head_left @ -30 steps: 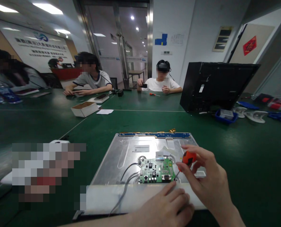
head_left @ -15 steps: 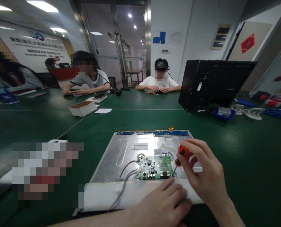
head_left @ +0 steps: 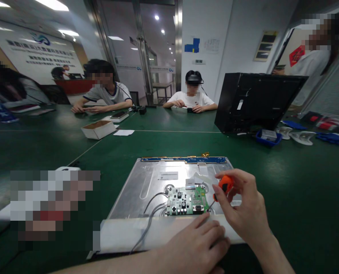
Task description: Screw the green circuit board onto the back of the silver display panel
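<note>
A flat metal-backed display panel (head_left: 137, 182) lies in front of me, a green circuit board (head_left: 188, 199) on its back. My right hand (head_left: 245, 201) pinches the orange and black handle of a screwdriver (head_left: 225, 184). The shaft slants down to the board's lower right corner, at or very near the screw position there. My left hand (head_left: 199, 239) rests over the white film (head_left: 132, 234) along the panel's near edge. Its index finger reaches out beside the screwdriver tip; the other fingers are loosely bent, the thumb is hidden, and I see nothing held.
Grey cables (head_left: 150, 224) run from the board over the film. A black monitor housing (head_left: 260, 102) stands at the far right beside a blue tray (head_left: 268, 139). An open cardboard box (head_left: 98, 129) sits at the far left. People sit across the green table (head_left: 300, 182); another person stands behind the monitor housing.
The screwdriver handle has tilted slightly to the right in my right hand, its tip still at the board's corner. My left hand stays put. A person has appeared at the right.
</note>
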`<state>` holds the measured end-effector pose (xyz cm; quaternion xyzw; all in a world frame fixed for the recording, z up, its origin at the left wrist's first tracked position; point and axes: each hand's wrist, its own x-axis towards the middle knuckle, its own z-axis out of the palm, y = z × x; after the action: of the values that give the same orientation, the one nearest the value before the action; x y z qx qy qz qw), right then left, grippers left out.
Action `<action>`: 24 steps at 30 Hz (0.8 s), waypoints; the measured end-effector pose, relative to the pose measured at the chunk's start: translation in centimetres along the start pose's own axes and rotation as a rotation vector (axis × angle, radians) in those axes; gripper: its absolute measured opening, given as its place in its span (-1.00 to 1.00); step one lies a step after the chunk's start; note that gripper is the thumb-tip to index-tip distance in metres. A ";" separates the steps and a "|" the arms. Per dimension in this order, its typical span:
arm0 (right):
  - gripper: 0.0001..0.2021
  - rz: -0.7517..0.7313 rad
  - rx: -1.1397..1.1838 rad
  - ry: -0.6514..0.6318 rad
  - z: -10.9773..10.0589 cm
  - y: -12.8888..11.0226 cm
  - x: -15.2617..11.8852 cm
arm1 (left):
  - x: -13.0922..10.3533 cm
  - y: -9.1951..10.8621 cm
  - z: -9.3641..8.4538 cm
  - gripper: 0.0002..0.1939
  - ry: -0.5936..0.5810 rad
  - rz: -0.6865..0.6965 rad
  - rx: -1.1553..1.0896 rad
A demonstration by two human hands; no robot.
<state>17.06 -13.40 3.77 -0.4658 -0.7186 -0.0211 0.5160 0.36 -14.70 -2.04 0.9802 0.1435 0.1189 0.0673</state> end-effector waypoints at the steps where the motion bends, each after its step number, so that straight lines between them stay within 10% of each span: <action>1: -0.75 0.009 0.003 -0.001 0.0 0.0 0.0 | 0.0 0.0 0.0 -0.55 -0.001 0.000 0.000; 24: -0.71 -0.090 -0.012 -0.004 0.0 0.0 0.3 | -0.1 -0.3 0.7 -0.55 0.018 0.014 0.012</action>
<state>17.01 -13.23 4.01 -0.4361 -0.7396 -0.0477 0.5104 0.39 -14.54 -2.80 0.9804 0.1378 0.1274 0.0593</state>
